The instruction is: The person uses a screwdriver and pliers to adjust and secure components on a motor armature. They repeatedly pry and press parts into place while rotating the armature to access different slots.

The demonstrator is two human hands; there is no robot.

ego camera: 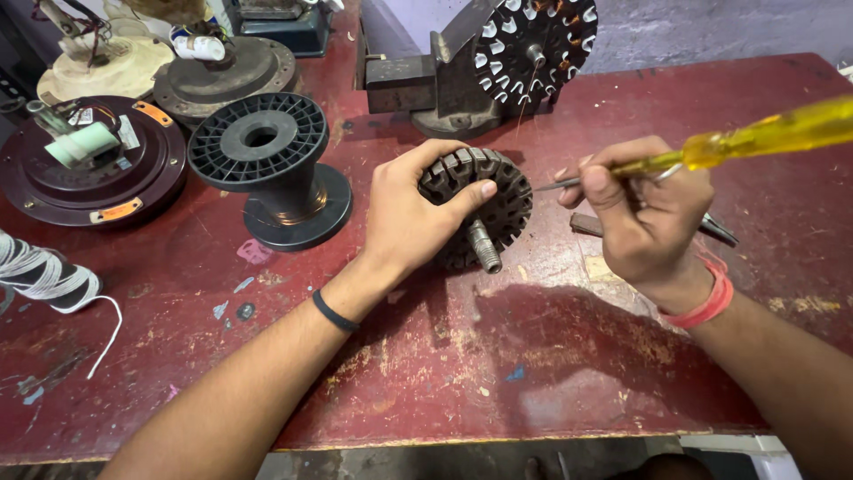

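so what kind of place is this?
Likely a fan or motor repair workshop. The left hand steadies a slotted motor stator core on a worn red bench; the right hand holds a yellow-handled screwdriver. An empty black wire spool stands nearby.

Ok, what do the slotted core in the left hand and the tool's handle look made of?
Slotted core: looks like dark, dull stacked steel, with a threaded grey metal shaft. Tool handle in the right hand: clear yellow, glossy, likely plastic. Left hand grips the core's rim.
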